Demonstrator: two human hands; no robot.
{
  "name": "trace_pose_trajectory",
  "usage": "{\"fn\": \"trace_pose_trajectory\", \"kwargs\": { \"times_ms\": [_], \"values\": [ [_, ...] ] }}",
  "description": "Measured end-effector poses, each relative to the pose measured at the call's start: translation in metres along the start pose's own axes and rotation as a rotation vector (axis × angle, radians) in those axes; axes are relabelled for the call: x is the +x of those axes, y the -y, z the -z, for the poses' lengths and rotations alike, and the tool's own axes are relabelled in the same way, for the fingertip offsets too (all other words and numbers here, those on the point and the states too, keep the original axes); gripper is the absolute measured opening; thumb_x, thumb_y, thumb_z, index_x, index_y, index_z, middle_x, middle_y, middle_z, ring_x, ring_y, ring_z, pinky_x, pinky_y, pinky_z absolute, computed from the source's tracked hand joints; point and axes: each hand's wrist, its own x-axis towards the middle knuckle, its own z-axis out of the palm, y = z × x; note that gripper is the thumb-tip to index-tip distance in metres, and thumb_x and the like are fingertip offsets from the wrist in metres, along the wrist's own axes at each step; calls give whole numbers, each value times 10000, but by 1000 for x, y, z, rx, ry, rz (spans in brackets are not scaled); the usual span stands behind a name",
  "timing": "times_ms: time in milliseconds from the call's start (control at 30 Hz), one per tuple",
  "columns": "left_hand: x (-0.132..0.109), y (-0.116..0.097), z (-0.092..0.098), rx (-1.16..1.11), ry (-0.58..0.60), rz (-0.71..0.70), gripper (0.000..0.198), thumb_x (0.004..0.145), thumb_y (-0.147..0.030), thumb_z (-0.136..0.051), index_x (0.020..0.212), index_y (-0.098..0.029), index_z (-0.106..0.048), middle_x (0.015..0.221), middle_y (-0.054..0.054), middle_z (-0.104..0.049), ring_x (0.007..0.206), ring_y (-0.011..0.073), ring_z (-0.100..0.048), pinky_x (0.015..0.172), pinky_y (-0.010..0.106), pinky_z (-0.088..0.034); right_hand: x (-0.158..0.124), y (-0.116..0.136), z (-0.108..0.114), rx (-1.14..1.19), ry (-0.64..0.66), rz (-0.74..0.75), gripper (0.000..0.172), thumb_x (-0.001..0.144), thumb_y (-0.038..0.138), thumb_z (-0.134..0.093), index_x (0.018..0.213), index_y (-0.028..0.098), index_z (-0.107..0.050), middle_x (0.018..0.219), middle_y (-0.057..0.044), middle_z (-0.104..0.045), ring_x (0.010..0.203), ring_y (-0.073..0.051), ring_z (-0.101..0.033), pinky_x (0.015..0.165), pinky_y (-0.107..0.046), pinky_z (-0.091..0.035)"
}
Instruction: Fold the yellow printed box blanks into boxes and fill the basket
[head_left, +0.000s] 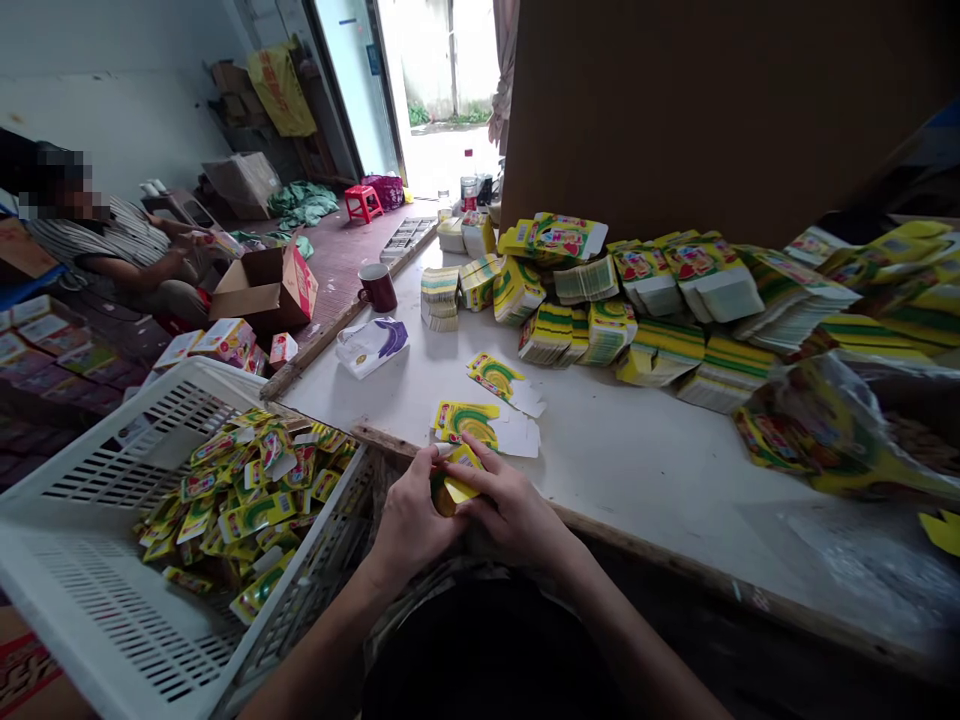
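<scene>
Both my hands meet at the table's front edge around one small yellow carton. My left hand grips its left side, the thumb near a white flap. From the right, my right hand holds the same carton with its fingers laid over the top. Part of the carton is hidden by my fingers. Just beyond, two flat unfolded cartons in yellow, green and white lie on the white table. Left of my hands, a white plastic crate holds many small yellow cartons.
Stacks of flat cartons line the table's back below a large brown board. An open plastic bag lies at right. A dark mug and tissue pack stand at left. Another person sits beside an open cardboard box.
</scene>
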Motion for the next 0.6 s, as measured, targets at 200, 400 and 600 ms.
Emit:
{"fn": "trace_pose_trajectory", "kwargs": {
  "times_ms": [200, 400, 600],
  "values": [
    [0, -1, 0, -30, 46, 30, 571, 694, -306, -692, 1197, -168, -458, 1079, 121, -682, 989, 265, -682, 851, 397, -556, 3, 7, 5, 13, -8, -24, 273, 847, 126, -620, 1099, 196, -696, 1438, -154, -477, 1380, -265, -419, 1094, -392, -410],
    [1, -1, 0, -42, 55, 29, 609, 675, -333, -731, 1194, -167, -459, 1075, 125, -685, 984, 277, -682, 855, 415, -551, 0, 13, 8, 11, 63, -44, 365, 840, 111, -610, 1188, 217, -613, 1497, -140, -378, 1433, -257, -323, 1126, -422, -363],
    [1, -2, 2, -8, 44, 22, 603, 649, -278, -739, 1175, -167, -468, 1071, 127, -688, 979, 288, -682, 852, 418, -548, -1, 14, 10, 21, 102, -56, 395, 872, 177, -601, 1262, 195, -542, 1531, -160, -308, 1441, -270, -299, 1135, -424, -349]
  ]
}}
